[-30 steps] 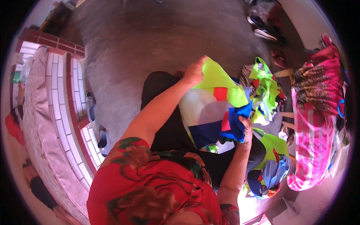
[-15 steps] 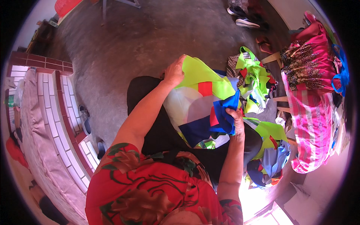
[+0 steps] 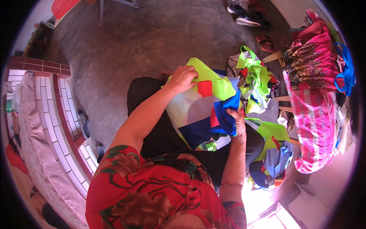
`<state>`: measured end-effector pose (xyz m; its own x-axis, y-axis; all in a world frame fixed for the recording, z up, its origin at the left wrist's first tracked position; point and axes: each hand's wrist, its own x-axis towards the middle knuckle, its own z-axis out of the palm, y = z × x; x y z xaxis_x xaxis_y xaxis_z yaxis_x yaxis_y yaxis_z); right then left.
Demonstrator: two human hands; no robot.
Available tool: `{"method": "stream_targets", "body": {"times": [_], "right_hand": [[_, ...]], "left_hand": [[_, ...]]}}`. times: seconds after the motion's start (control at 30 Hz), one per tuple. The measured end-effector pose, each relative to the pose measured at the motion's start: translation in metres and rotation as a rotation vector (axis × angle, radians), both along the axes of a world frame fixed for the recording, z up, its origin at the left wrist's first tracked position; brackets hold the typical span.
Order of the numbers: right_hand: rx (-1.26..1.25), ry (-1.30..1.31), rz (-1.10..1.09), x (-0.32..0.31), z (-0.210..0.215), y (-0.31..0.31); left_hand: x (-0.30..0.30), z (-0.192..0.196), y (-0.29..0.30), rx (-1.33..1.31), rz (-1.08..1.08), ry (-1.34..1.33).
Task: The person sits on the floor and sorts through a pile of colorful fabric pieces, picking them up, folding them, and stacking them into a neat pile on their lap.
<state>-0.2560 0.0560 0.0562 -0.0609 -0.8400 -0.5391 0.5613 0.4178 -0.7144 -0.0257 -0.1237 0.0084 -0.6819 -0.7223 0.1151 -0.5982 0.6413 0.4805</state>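
A lime-green cloth piece (image 3: 221, 87) lies across the seated person's lap, slanting down from the left hand (image 3: 183, 79) toward the right. A red patch (image 3: 204, 88) shows against its lower edge, and a pale cloth (image 3: 181, 108) and a navy cloth (image 3: 193, 131) spread below it. The left hand's fingers bend over the lime piece's upper left end; whether they pinch it or merely press on it, I cannot tell. The right hand (image 3: 237, 118), well apart from the left, is closed on a bunched royal-blue cloth (image 3: 229, 103), thumb on top.

As for progress, the pale and navy pieces appear fairly flat, while the royal-blue one remains crumpled and seems yet to be opened out. Whether any pieces are joined is unclear, and no finished stack can be made out.

Just beyond the right hand, lime-green strips (image 3: 259, 78) hang in a tangle over a checked cloth (image 3: 232, 65); nearer the body, a slate-blue cloth (image 3: 277, 158) sits among mixed scraps, so plenty of loose material seems left. Farther right is a pink plaid cloth (image 3: 314, 133). Dark shoes (image 3: 248, 21) rest on the concrete floor (image 3: 152, 42) ahead.
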Motion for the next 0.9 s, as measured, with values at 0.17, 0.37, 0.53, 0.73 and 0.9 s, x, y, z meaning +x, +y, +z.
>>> {"method": "stream_targets", "body": {"times": [0.17, 0.37, 0.53, 0.73, 0.9], "right_hand": [[0.012, 0.009, -0.004, 0.001, 0.001, -0.001], [-0.033, 0.018, -0.049, 0.003, 0.0, -0.001], [-0.05, 0.041, -0.042, 0.0, 0.0, 0.0], [-0.033, 0.021, -0.005, 0.0, 0.005, -0.001], [-0.024, 0.036, -0.047, 0.004, 0.006, -0.002]], "left_hand": [[-0.001, -0.001, 0.001, -0.016, -0.013, -0.025], [0.009, -0.004, -0.003, -0.099, -0.149, 0.037], [0.022, -0.002, 0.001, -0.189, -0.227, 0.011], [0.024, -0.002, 0.004, -0.251, -0.25, 0.051], [0.023, -0.001, 0.007, -0.269, -0.297, 0.029]]}}
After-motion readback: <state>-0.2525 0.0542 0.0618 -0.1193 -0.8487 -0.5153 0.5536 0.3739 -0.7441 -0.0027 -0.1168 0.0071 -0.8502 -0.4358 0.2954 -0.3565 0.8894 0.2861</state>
